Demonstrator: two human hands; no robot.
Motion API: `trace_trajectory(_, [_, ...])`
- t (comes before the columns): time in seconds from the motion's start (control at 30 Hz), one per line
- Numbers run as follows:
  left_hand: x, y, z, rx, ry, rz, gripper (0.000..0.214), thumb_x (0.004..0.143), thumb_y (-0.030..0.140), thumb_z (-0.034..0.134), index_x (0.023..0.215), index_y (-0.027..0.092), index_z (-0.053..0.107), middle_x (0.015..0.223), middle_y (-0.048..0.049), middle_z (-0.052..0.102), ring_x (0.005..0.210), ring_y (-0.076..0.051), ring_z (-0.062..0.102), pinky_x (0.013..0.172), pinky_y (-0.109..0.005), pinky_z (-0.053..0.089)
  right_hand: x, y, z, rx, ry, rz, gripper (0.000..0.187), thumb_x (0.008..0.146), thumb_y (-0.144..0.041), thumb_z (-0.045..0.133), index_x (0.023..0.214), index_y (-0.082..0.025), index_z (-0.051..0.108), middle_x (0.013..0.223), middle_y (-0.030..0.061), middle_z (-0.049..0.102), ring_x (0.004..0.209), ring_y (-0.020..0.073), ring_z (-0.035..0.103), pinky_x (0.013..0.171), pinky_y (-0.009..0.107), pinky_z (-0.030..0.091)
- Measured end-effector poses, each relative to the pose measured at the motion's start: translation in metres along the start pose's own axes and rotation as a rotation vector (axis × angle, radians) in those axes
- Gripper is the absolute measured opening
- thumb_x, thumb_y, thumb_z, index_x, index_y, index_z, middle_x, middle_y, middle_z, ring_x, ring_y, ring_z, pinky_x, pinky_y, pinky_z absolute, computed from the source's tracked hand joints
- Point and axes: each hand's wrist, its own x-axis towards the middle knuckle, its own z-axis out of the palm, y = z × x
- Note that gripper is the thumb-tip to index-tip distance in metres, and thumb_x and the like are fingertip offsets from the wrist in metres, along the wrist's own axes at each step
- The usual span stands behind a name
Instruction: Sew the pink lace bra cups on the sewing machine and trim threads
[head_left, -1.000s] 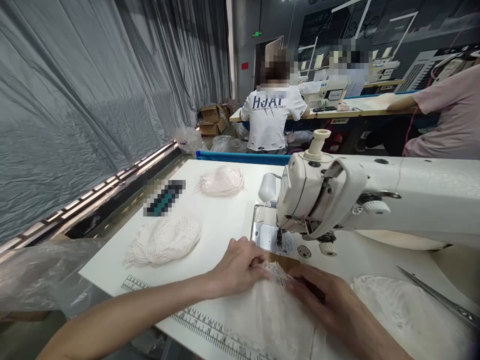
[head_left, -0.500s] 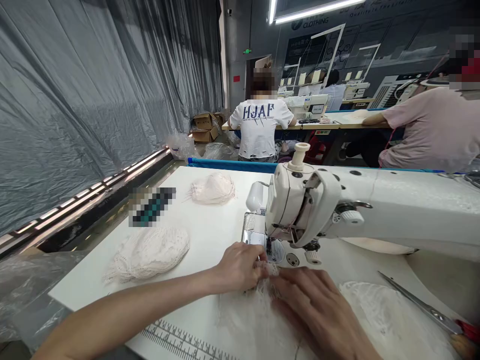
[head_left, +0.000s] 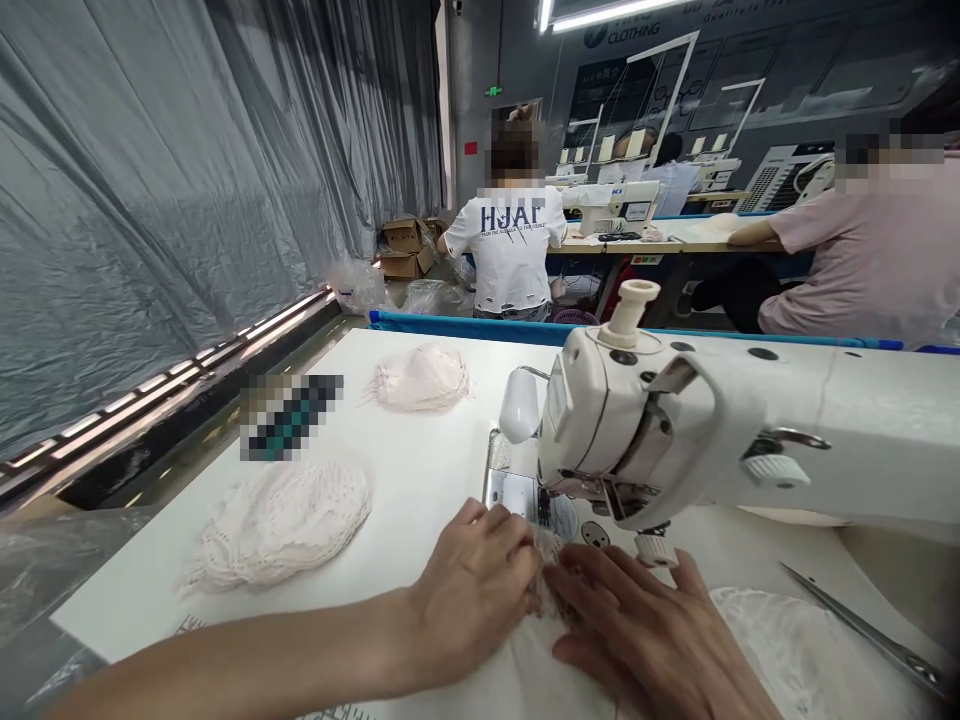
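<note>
Lace largely hidden between left hand, pinched on it, and flat, open right hand

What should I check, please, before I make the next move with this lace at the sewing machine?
1. Both hands on the lace fabric: ok. The left hand curls on its edge and the right hand lies flat on it.
2. Lace edge under the needle area: cannot tell. The fingers hide it.
3. Fingers away from the needle area: not ok, I think. The left fingertips lie close in front of it.
4. Scissors apart from the hands: ok. They lie on the table, to the right.
5. Lace bundle out of the way: ok. It lies to the left, apart from the hands.
</note>
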Motion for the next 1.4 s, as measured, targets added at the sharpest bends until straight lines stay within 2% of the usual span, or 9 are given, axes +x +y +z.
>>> trace_trajectory(0.37, [0.047, -0.046, 0.029, 0.078, 0.065, -0.091, 0.025, 0.08, 0.03, 0.061, 0.064, 0.018, 0.046, 0.073, 0.0008, 0.056, 0.068, -0.015, 0.051, 0.073, -0.036, 0.039, -0.009, 0.025, 0.016, -0.199, -0.08, 0.05, 0.038, 0.099, -0.037, 0.024, 0.122, -0.022, 0.051, 0.106, 0.0104, 0.069, 0.071, 0.0216, 0.064, 0.086, 0.052, 0.031])
trace_trajectory(0.57, [0.015, -0.021, 0.014, 0.079, 0.122, 0.05, 0.009, 0.087, 0.013, 0.046, 0.083, 0.016, 0.054, 0.095, -0.0032, 0.059, 0.087, -0.017, 0.053, 0.08, -0.039, 0.035, -0.01, 0.01, 0.011, -0.056, -0.006, -0.056, 0.056, 0.089, -0.063, 0.035, 0.117, -0.02, 0.056, 0.11, 0.0129, 0.067, 0.092, 0.0295, 0.063, 0.092, 0.054, 0.025])
trace_trajectory(0.77, [-0.002, 0.0, 0.012, -0.058, 0.188, 0.077, 0.038, 0.082, 0.047, 0.055, 0.095, 0.012, 0.056, 0.088, -0.0048, 0.059, 0.082, -0.019, 0.053, 0.082, -0.041, 0.035, -0.011, -0.002, 0.016, 0.229, 0.164, 0.113, 0.036, 0.101, -0.027, 0.03, 0.086, -0.022, 0.062, 0.091, 0.001, 0.073, 0.073, 0.0147, 0.066, 0.095, 0.042, 0.024])
trace_trajectory(0.87, [0.003, -0.001, 0.017, 0.02, 0.234, 0.063, 0.012, 0.085, 0.021, 0.05, 0.087, 0.012, 0.057, 0.08, -0.0042, 0.058, 0.075, -0.017, 0.052, 0.076, -0.038, 0.035, -0.009, -0.003, 0.011, 0.261, 0.144, 0.142, 0.034, 0.1, -0.021, 0.028, 0.087, -0.02, 0.06, 0.089, 0.0026, 0.073, 0.073, 0.014, 0.066, 0.094, 0.04, 0.025])
trace_trajectory(0.97, [0.009, -0.003, 0.019, 0.131, 0.333, 0.082, 0.022, 0.083, 0.0, 0.039, 0.083, 0.012, 0.057, 0.069, -0.0017, 0.056, 0.063, -0.013, 0.048, 0.069, -0.034, 0.034, -0.006, -0.002, 0.006, 0.229, 0.112, 0.125, 0.028, 0.099, -0.022, 0.033, 0.091, -0.02, 0.06, 0.088, 0.003, 0.072, 0.068, 0.0136, 0.065, 0.091, 0.037, 0.028])
trace_trajectory(1.07, [0.011, -0.002, 0.019, 0.114, 0.345, 0.082, 0.015, 0.089, 0.015, 0.044, 0.087, 0.012, 0.058, 0.069, -0.0018, 0.058, 0.064, -0.015, 0.05, 0.068, -0.035, 0.035, -0.008, 0.001, 0.01, 0.182, 0.076, 0.103, 0.027, 0.099, -0.03, 0.034, 0.1, -0.02, 0.059, 0.091, 0.0036, 0.072, 0.066, 0.0141, 0.064, 0.09, 0.037, 0.029])
trace_trajectory(1.23, [0.009, 0.004, 0.019, 0.035, 0.301, 0.093, 0.044, 0.084, 0.053, 0.049, 0.094, 0.011, 0.058, 0.079, -0.0056, 0.06, 0.076, -0.02, 0.055, 0.073, -0.04, 0.038, -0.012, 0.004, 0.016, 0.188, 0.115, 0.109, 0.035, 0.1, -0.019, 0.023, 0.101, -0.018, 0.058, 0.086, 0.0047, 0.071, 0.067, 0.0155, 0.064, 0.085, 0.038, 0.033])
trace_trajectory(1.33, [0.01, 0.003, 0.021, 0.077, 0.298, 0.072, 0.017, 0.086, 0.024, 0.049, 0.094, 0.012, 0.058, 0.077, -0.0038, 0.06, 0.074, -0.018, 0.055, 0.071, -0.038, 0.038, -0.007, 0.004, 0.011, 0.173, 0.133, 0.099, 0.025, 0.096, -0.013, 0.032, 0.097, -0.015, 0.056, 0.068, 0.0018, 0.068, 0.06, 0.0153, 0.063, 0.079, 0.035, 0.037])
trace_trajectory(1.4, [0.013, 0.0, 0.021, 0.124, 0.342, 0.065, 0.02, 0.082, 0.005, 0.043, 0.092, 0.012, 0.058, 0.069, -0.0014, 0.058, 0.065, -0.015, 0.052, 0.068, -0.034, 0.038, -0.004, 0.003, 0.009, 0.159, 0.148, 0.107, 0.023, 0.096, -0.012, 0.034, 0.093, -0.014, 0.056, 0.062, 0.0005, 0.066, 0.055, 0.0144, 0.061, 0.076, 0.034, 0.038])
